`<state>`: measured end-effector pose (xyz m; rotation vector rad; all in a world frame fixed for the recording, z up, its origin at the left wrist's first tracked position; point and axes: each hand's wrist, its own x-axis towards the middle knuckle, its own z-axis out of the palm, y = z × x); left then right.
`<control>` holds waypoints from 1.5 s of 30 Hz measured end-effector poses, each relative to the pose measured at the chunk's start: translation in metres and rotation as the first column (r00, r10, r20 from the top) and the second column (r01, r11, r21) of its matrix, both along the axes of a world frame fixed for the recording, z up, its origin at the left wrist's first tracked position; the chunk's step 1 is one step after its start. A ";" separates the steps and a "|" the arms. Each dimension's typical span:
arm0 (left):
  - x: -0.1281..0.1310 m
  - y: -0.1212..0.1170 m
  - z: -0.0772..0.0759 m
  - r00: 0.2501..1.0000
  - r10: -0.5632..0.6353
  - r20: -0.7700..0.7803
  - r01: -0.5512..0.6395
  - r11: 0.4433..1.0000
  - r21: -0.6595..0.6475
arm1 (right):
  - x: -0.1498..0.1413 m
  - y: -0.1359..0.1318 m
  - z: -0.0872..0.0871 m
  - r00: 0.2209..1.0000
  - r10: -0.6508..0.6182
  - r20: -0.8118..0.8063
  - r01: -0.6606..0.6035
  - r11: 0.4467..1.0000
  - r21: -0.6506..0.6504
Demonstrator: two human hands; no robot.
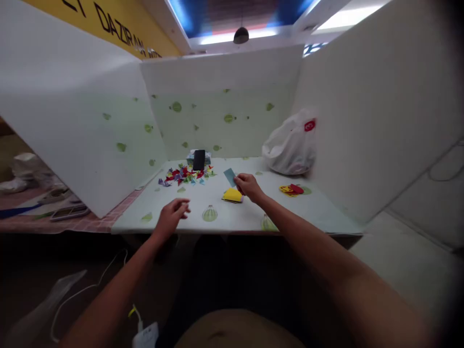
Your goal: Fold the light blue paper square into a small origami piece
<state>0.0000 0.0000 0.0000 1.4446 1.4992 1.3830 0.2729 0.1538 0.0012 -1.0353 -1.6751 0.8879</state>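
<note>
Pinching the blue paper sheet (229, 177) by its near right end, the right hand (247, 186) had thumb and fingers closed together on it. The sheet lay to the far left of that grip, its long axis slanting from far left to near right, back toward the fingers. Just nearer than the sheet, below the right hand, sat the yellow-topped paper stack (232, 195); whether the hand touched it, I could not tell. The left hand (173, 212) was well apart to the near left, its fingers loosely bent, parted and holding nothing visible. The sheet's free end pointed away from the right hand, toward the pile of folded paper pieces (188, 175) at the far left, in front of the dark phone (199, 159).
</note>
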 end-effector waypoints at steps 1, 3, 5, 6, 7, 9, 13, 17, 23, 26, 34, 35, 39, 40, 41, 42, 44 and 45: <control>0.016 0.017 0.003 0.999 -0.006 0.046 0.006 1.000 0.015 | -0.003 -0.009 0.000 0.999 0.023 -0.023 -0.023 1.000 -0.014; 0.045 0.041 0.002 0.994 -0.037 0.101 0.036 0.999 0.018 | -0.009 -0.027 0.000 0.996 0.062 -0.071 -0.064 0.997 -0.033; 0.068 0.051 -0.005 0.984 -0.088 0.155 0.087 0.996 0.017 | -0.015 -0.045 -0.001 0.989 0.092 -0.119 -0.097 0.994 -0.039; 0.078 0.051 -0.009 0.977 -0.115 0.179 0.113 0.993 0.023 | -0.018 -0.055 -0.003 0.985 0.105 -0.139 -0.111 0.993 -0.040; 0.085 0.047 -0.012 0.971 -0.133 0.201 0.129 0.991 0.035 | -0.021 -0.065 -0.005 0.981 0.111 -0.159 -0.119 0.992 -0.041; 0.094 0.034 -0.017 0.963 -0.130 0.237 0.117 0.991 0.068 | -0.026 -0.086 -0.009 0.975 0.128 -0.183 -0.139 0.989 -0.049; 0.097 0.001 -0.019 0.956 -0.116 0.270 0.091 0.990 0.103 | -0.027 -0.123 -0.017 0.967 0.141 -0.211 -0.160 0.984 -0.075; 0.095 -0.025 -0.017 0.954 -0.109 0.278 0.083 0.991 0.103 | -0.020 -0.153 -0.019 0.965 0.138 -0.221 -0.165 0.980 -0.109; 0.103 -0.047 -0.027 0.926 -0.186 0.329 0.160 0.982 0.105 | -0.014 -0.177 -0.021 0.972 0.208 -0.107 -0.224 0.961 -0.163; 0.107 -0.048 -0.033 0.921 -0.148 0.359 0.117 0.987 0.108 | -0.012 -0.174 -0.023 0.978 0.173 -0.120 -0.189 0.973 -0.134; 0.105 -0.058 -0.038 0.927 -0.128 0.351 0.130 0.991 0.020 | -0.004 -0.170 -0.019 0.984 0.175 -0.012 -0.176 0.984 -0.042; 0.105 -0.061 -0.038 0.925 -0.113 0.363 0.113 0.993 0.020 | -0.005 -0.172 -0.019 0.979 0.202 -0.002 -0.202 0.978 -0.051; 0.104 -0.073 -0.039 0.898 -0.034 0.439 0.024 0.999 0.028 | -0.013 -0.180 -0.017 0.940 0.314 -0.134 -0.336 0.922 -0.193; 0.104 -0.076 -0.039 0.891 -0.022 0.453 0.012 1.000 0.026 | -0.015 -0.181 -0.016 0.931 0.328 -0.158 -0.357 0.908 -0.220; 0.102 -0.079 -0.039 0.889 -0.017 0.458 0.007 1.000 0.024 | -0.016 -0.182 -0.015 0.930 0.330 -0.159 -0.360 0.903 -0.233; 0.101 -0.082 -0.038 0.890 -0.017 0.456 0.008 1.000 0.021 | -0.017 -0.182 -0.013 0.936 0.326 -0.135 -0.349 0.910 -0.223; 0.096 -0.087 -0.036 0.909 -0.035 0.416 0.032 0.999 0.014 | -0.019 -0.183 -0.008 0.945 0.323 -0.051 -0.327 0.930 -0.169; 0.093 -0.090 -0.035 0.922 -0.050 0.384 0.052 0.999 0.004 | -0.020 -0.184 -0.006 0.943 0.334 -0.014 -0.332 0.932 -0.145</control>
